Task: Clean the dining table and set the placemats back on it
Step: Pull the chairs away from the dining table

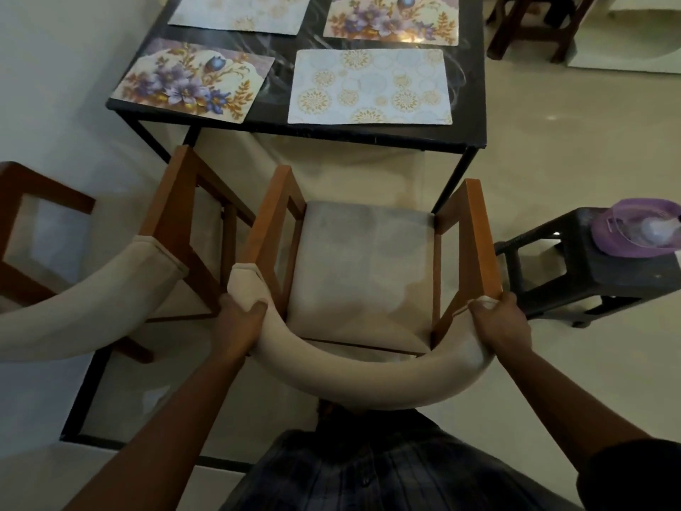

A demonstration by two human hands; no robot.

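Observation:
The black dining table [294, 129] stands ahead of me with several placemats on it. A floral placemat [193, 81] lies at its near left, and a pale placemat with gold circles [370, 86] at its near right. Two more placemats lie farther back. Just in front of the table stands a wooden chair with a cream cushion [365, 267] and a curved padded backrest [353, 378]. My left hand [239, 320] grips the left end of that backrest. My right hand [499, 324] grips its right end.
A second matching chair [173, 234] stands close on the left, its padded back sweeping toward the frame's left edge. A dark plastic stool [589, 267] on the right carries a purple cloth and a spray bottle [641, 228]. Dark wooden furniture [534, 27] stands at the far right.

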